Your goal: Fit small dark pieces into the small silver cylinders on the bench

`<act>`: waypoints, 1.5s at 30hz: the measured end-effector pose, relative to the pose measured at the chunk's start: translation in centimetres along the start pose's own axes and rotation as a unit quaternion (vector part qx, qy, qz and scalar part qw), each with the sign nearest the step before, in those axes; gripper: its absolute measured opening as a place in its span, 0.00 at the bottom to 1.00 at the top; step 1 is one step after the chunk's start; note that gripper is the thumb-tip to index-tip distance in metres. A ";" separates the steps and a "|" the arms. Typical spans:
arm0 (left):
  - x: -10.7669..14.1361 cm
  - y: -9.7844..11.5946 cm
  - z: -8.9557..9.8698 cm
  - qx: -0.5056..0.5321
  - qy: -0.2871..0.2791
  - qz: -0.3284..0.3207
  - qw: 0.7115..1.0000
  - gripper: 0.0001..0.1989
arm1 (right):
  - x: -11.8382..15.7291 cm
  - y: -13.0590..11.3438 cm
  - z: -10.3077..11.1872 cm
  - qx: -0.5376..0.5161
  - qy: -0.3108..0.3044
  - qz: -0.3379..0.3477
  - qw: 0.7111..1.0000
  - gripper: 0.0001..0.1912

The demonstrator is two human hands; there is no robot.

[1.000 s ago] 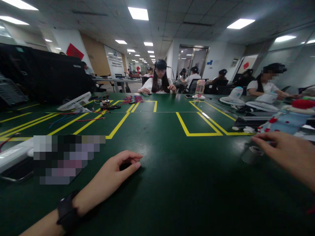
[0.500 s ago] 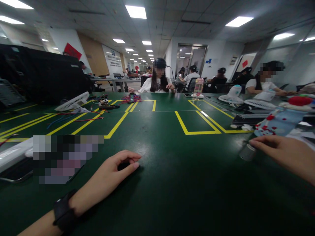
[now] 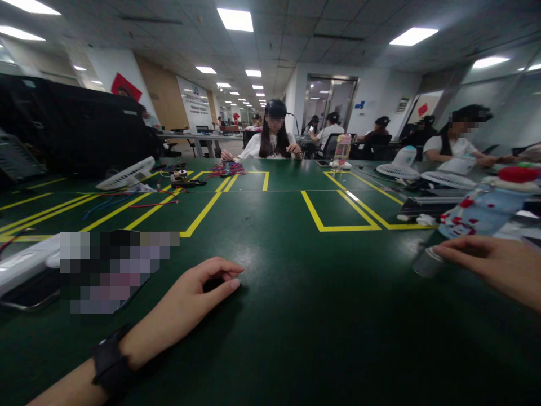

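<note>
My left hand [image 3: 209, 287] rests on the green table [image 3: 270, 332], fingers loosely curled and the thumb apart from them, holding nothing. At the right, the thumb and fingers of my right hand [image 3: 492, 265] pinch the top end of a small grey metal-looking cylinder [image 3: 429, 264]. It is slightly tilted, close to the tabletop; whether its base touches cannot be made out. Just behind my right hand stands a light-blue bottle [image 3: 477, 211] with red decorations.
A white power strip [image 3: 29, 262] and a blurred-out flat item [image 3: 122, 270] lie at the left. Farther off are small fans [image 3: 127, 175], wires [image 3: 154, 204], a clear bottle [image 3: 341, 152] and yellow tape lines [image 3: 349, 228]. Opposite sits a person [image 3: 274, 135].
The view has shifted very slightly. My right hand still pinches the grey cylinder in nearly the same place, and my left hand stays put.
</note>
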State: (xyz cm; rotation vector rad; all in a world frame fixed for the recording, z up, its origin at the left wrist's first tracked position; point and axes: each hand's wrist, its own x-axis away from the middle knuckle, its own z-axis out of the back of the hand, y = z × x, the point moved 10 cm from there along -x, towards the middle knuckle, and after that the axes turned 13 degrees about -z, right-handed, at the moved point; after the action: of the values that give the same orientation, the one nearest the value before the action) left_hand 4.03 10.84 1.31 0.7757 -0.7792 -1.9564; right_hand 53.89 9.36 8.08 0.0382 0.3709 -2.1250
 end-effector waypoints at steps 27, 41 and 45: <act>-2.9 7.3 -1.0 -0.138 0.065 -0.155 0.976 0.10 | 17.4 -23.7 -9.1 -0.345 -0.270 0.335 0.834 0.39; -4.6 5.2 -4.4 -0.152 -0.008 -0.129 0.980 0.06 | 16.5 -23.0 -7.7 -0.330 -0.215 0.360 0.846 0.22; -4.5 4.8 -4.5 -0.144 -0.017 -0.127 0.981 0.08 | 15.9 -22.2 -7.0 -0.330 -0.185 0.356 0.854 0.28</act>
State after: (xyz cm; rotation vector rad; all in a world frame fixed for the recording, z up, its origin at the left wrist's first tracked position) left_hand 11.75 11.72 3.21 0.6936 -0.4156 -2.2518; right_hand 25.96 9.66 4.17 -0.5459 0.7070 -1.1513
